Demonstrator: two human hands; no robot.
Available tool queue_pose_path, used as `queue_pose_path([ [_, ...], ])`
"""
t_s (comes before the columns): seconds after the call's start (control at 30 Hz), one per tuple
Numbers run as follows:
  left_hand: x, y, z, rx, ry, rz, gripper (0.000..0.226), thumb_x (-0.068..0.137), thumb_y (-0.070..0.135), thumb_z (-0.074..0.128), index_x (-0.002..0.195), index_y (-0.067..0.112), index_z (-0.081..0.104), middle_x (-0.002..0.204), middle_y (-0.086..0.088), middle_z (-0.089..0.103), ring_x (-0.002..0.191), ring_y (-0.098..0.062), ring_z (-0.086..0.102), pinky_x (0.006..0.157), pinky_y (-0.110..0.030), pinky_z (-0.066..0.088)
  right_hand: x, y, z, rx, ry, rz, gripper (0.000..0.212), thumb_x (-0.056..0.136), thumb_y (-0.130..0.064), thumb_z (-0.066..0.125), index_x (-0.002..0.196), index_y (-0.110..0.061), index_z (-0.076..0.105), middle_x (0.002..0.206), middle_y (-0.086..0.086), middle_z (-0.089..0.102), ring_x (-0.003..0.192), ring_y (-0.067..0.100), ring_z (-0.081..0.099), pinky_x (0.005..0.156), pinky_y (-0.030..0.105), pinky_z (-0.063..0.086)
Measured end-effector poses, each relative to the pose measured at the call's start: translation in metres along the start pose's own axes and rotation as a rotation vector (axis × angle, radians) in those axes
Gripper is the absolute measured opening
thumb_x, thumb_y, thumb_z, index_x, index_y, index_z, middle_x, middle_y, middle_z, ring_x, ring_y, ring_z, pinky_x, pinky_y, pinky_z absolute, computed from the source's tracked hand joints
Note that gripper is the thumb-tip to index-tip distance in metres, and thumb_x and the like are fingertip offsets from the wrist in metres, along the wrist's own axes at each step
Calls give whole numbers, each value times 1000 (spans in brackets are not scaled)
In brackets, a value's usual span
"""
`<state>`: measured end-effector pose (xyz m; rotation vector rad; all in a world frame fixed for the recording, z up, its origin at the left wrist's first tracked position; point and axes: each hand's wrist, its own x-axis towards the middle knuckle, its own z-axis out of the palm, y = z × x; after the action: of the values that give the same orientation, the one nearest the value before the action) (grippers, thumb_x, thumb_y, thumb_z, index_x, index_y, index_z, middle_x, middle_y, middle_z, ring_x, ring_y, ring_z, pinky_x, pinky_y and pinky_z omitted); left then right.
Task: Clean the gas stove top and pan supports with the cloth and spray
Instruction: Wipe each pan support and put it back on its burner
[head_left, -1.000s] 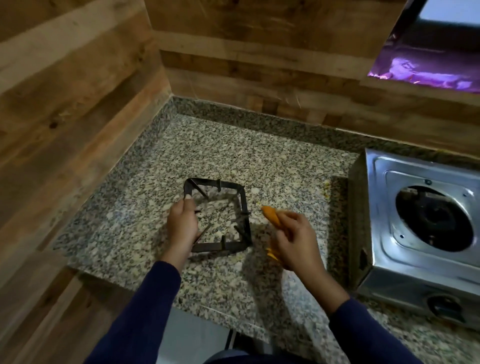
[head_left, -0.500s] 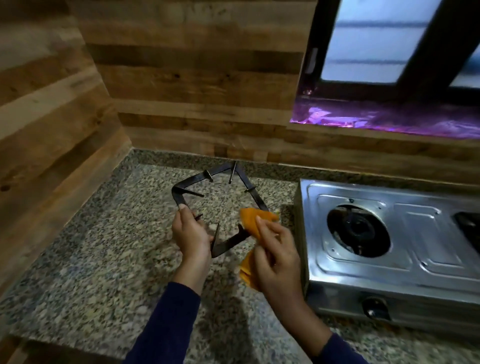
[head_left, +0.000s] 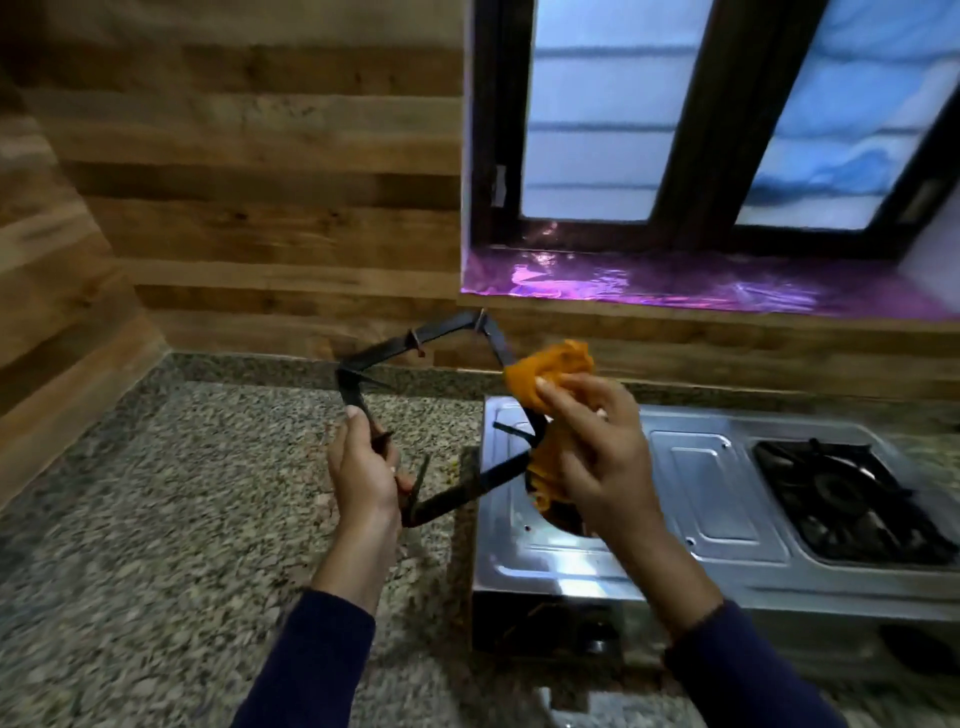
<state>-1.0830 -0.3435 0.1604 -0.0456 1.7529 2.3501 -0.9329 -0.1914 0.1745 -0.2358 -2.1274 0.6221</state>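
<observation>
Head view. We see the left hand (head_left: 363, 467) closed around one bar of a black pan support (head_left: 447, 332), which it holds tilted in the air above the table (head_left: 156, 519), its upper corner toward 12 o'clock. The right hand (head_left: 597, 447) pinches an orange cloth (head_left: 550, 366) between thumb and fingers and presses it against the support's bar on the 3 o'clock side; part of the cloth hangs down behind the palm.

Below and toward 3 o'clock of the hands stands the steel gas stove (head_left: 717, 488). Its near burner well (head_left: 566, 519) has no support over it and is mostly hidden by the right hand. The far burner, at 3 o'clock, carries a second pan support (head_left: 852, 499) seated in place. No spray bottle is in view.

We judge the task to be in its middle part: one support is off the stove and under the cloth; the other support and the stove top appear untouched, though the blur keeps us from judging how clean the steel is.

The table is speckled grey granite, set into a corner of wood-patterned wall panels (head_left: 234, 208). At 1 o'clock a dark-framed window (head_left: 696, 114) sits above a sill (head_left: 675, 283) with a purple sheen.
</observation>
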Motion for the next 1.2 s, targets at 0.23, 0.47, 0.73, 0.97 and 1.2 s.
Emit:
queue_pose_path([
  [0.23, -44, -7, 33, 152, -51, 181, 41, 104, 45, 35, 93, 8, 50, 78, -12, 44, 61, -19, 49, 42, -25, 46, 15, 71, -55, 55, 209, 300, 32, 79, -13, 52, 99, -23, 75, 95, -6, 57, 94, 16, 61, 83, 26, 48],
  [0.47, -91, -17, 85, 156, -73, 245, 37, 105, 29, 36, 73, 13, 46, 71, -2, 46, 58, -3, 51, 61, -19, 46, 31, 36, -54, -93, -39, 272, 9, 81, -11, 62, 83, -15, 70, 81, 1, 49, 73, 15, 49, 62, 21, 31],
  [0.73, -110, -39, 94, 189, -5, 260, 37, 105, 32, 36, 76, 11, 48, 71, -4, 48, 66, -16, 49, 62, -27, 43, 45, 48, -105, 429, 403, 547, 15, 86, -23, 65, 93, -22, 78, 92, -2, 65, 82, 11, 64, 79, 39, 54],
  [0.97, -119, -41, 108, 251, -70, 305, 40, 104, 37, 39, 73, 18, 53, 65, 9, 55, 62, -6, 55, 63, -29, 46, 29, 28, -61, 40, -44, 238, 30, 87, -9, 58, 114, -16, 69, 97, -2, 48, 85, 7, 50, 76, 19, 40],
  [1.2, -114, -30, 102, 262, -147, 294, 38, 104, 35, 38, 76, 18, 55, 73, 0, 57, 67, -3, 56, 60, -25, 42, 28, 5, -82, 289, 226, 228, 36, 87, -4, 58, 119, -15, 70, 96, -3, 55, 89, 5, 55, 78, 14, 41],
])
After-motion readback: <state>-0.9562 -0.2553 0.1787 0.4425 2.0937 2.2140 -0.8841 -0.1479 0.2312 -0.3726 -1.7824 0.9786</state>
